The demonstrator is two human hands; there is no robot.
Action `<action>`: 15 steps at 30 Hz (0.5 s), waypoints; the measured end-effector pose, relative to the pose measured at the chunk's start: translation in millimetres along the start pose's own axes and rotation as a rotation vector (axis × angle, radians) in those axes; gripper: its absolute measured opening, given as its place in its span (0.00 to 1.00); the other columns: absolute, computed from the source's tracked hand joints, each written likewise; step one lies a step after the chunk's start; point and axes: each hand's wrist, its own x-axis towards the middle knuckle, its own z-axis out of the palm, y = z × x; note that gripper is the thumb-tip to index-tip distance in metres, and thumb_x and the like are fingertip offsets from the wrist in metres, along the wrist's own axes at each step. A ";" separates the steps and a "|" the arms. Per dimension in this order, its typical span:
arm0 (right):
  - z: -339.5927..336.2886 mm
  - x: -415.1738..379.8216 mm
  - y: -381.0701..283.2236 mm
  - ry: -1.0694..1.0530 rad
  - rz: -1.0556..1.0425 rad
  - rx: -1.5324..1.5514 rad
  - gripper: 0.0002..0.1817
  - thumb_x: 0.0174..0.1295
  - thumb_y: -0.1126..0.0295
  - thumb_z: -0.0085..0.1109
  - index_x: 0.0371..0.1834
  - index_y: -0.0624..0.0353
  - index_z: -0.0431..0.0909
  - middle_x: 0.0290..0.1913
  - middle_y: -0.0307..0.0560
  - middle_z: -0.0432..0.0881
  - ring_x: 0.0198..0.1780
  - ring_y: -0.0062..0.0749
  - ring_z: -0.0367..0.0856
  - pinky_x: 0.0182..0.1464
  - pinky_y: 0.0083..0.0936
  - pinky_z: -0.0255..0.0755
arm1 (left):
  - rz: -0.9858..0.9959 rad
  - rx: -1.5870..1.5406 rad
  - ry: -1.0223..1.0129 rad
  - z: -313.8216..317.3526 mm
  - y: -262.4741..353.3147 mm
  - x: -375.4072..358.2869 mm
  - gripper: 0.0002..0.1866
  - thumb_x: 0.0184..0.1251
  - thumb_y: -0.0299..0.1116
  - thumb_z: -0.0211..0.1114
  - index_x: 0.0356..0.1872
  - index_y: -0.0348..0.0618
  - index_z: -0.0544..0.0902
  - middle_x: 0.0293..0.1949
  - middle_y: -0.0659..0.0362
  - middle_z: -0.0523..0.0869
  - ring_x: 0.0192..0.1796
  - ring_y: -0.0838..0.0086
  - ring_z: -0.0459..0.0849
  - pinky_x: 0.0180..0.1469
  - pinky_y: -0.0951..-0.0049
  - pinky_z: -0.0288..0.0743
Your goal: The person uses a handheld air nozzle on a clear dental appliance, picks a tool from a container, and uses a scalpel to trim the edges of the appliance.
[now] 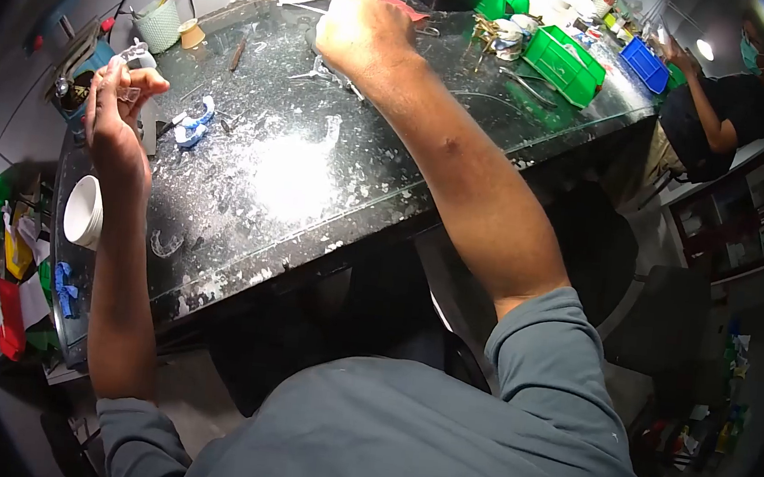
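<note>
My left hand [117,107] is raised over the left end of the glass-topped table [330,206] and pinches a small clear plastic piece [129,56] between its fingertips. My right hand [362,32] reaches far across the table and is closed around something pale and whitish; what it is I cannot tell. Just below that hand lies a metal tool [317,73]. The tabletop between my arms is strewn with white plastic chips and clear scraps.
A white bowl [83,211] sits at the table's left edge, a blue-and-white piece [193,123] near my left hand. Green bins [566,65] and a blue bin [646,64] stand at the far right. Another person [722,101] works beyond them.
</note>
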 end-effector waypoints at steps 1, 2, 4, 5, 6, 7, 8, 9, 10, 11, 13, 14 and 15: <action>9.6 5.0 -0.8 0.050 -0.041 0.046 0.17 0.62 0.61 0.48 0.40 0.60 0.85 0.42 0.59 0.85 0.44 0.50 0.85 0.47 0.40 0.78 | -0.049 -0.108 -0.066 -3.2 -3.2 0.0 0.14 0.78 0.39 0.44 0.34 0.43 0.71 0.32 0.54 0.82 0.38 0.70 0.82 0.53 0.68 0.74; 20.5 9.2 -1.8 0.098 -0.080 0.093 0.17 0.63 0.62 0.47 0.38 0.60 0.85 0.40 0.58 0.85 0.41 0.49 0.85 0.44 0.40 0.78 | -0.151 -0.189 -0.107 -5.6 -6.0 -0.9 0.15 0.78 0.41 0.43 0.32 0.45 0.70 0.33 0.54 0.82 0.41 0.69 0.82 0.56 0.66 0.72; 58.6 33.7 5.9 0.237 -0.395 0.066 0.15 0.64 0.64 0.47 0.40 0.60 0.84 0.37 0.55 0.85 0.36 0.45 0.85 0.41 0.36 0.79 | -0.215 -0.224 -0.097 -2.6 -8.1 -7.8 0.15 0.78 0.41 0.43 0.33 0.45 0.70 0.35 0.54 0.82 0.43 0.69 0.81 0.57 0.66 0.71; 67.7 41.0 3.5 0.390 -0.705 0.035 0.14 0.65 0.67 0.47 0.42 0.60 0.82 0.34 0.52 0.84 0.32 0.40 0.84 0.37 0.33 0.79 | -0.270 -0.267 -0.094 1.2 -7.9 -11.8 0.15 0.78 0.41 0.43 0.33 0.45 0.71 0.37 0.54 0.82 0.45 0.69 0.81 0.58 0.67 0.69; 78.9 45.3 0.5 0.385 -0.711 0.048 0.14 0.65 0.67 0.47 0.42 0.60 0.82 0.34 0.52 0.84 0.32 0.40 0.84 0.37 0.33 0.79 | -0.267 -0.216 -0.071 3.3 -9.2 -15.9 0.16 0.77 0.41 0.43 0.38 0.43 0.75 0.43 0.55 0.82 0.50 0.72 0.79 0.57 0.68 0.68; 81.2 41.9 -11.0 0.262 -0.539 0.553 0.13 0.64 0.68 0.49 0.47 0.60 0.79 0.34 0.53 0.84 0.32 0.40 0.85 0.37 0.33 0.79 | -0.240 -0.110 -0.021 11.1 -6.6 -20.1 0.16 0.78 0.39 0.42 0.41 0.43 0.77 0.51 0.56 0.81 0.51 0.73 0.77 0.58 0.70 0.67; 82.6 37.8 -28.0 0.112 -0.341 1.048 0.15 0.62 0.70 0.50 0.51 0.59 0.76 0.34 0.55 0.83 0.32 0.41 0.85 0.37 0.33 0.80 | -0.266 -0.153 -0.019 11.8 -5.7 -23.1 0.15 0.78 0.39 0.44 0.44 0.42 0.77 0.53 0.57 0.80 0.51 0.75 0.77 0.56 0.71 0.68; 70.7 28.4 -33.8 -0.220 -0.203 1.525 0.14 0.64 0.73 0.48 0.52 0.60 0.72 0.31 0.51 0.81 0.31 0.33 0.84 0.31 0.27 0.79 | -0.289 -0.187 -0.010 8.9 -4.8 -25.0 0.15 0.79 0.39 0.45 0.47 0.41 0.77 0.54 0.57 0.79 0.51 0.76 0.76 0.54 0.72 0.68; 74.5 24.9 -34.6 -0.212 -0.260 1.665 0.11 0.67 0.74 0.46 0.50 0.61 0.73 0.32 0.50 0.80 0.32 0.30 0.83 0.26 0.22 0.77 | -0.340 -0.294 -0.032 5.0 -5.7 -26.7 0.15 0.78 0.39 0.47 0.51 0.39 0.77 0.53 0.58 0.80 0.50 0.78 0.76 0.52 0.73 0.69; 80.9 22.8 -36.2 -0.167 -0.268 1.770 0.10 0.69 0.74 0.45 0.49 0.64 0.73 0.35 0.53 0.81 0.33 0.34 0.84 0.28 0.25 0.79 | -0.385 -0.399 -0.050 1.6 -7.1 -28.7 0.16 0.78 0.39 0.49 0.54 0.38 0.76 0.52 0.59 0.80 0.48 0.79 0.76 0.50 0.75 0.69; 74.4 12.1 -35.6 -0.223 -0.179 1.847 0.15 0.70 0.70 0.43 0.55 0.65 0.72 0.46 0.57 0.82 0.47 0.41 0.84 0.46 0.35 0.80 | -0.457 -0.508 0.023 1.2 -11.9 -36.4 0.16 0.76 0.37 0.53 0.55 0.37 0.78 0.54 0.56 0.81 0.45 0.78 0.77 0.46 0.75 0.71; 71.4 8.1 -33.7 -0.253 -0.190 1.943 0.20 0.70 0.68 0.40 0.59 0.68 0.69 0.52 0.59 0.80 0.55 0.45 0.80 0.57 0.37 0.75 | -0.511 -0.516 0.077 3.0 -12.0 -37.1 0.17 0.75 0.38 0.55 0.55 0.37 0.78 0.54 0.56 0.81 0.45 0.77 0.79 0.46 0.75 0.72; 65.1 7.0 -31.8 -0.327 -0.157 2.079 0.23 0.68 0.67 0.37 0.62 0.69 0.67 0.56 0.61 0.78 0.60 0.46 0.76 0.63 0.38 0.70 | -0.560 -0.575 0.075 3.1 -10.1 -38.1 0.18 0.73 0.38 0.57 0.56 0.37 0.78 0.53 0.57 0.82 0.48 0.76 0.80 0.48 0.75 0.73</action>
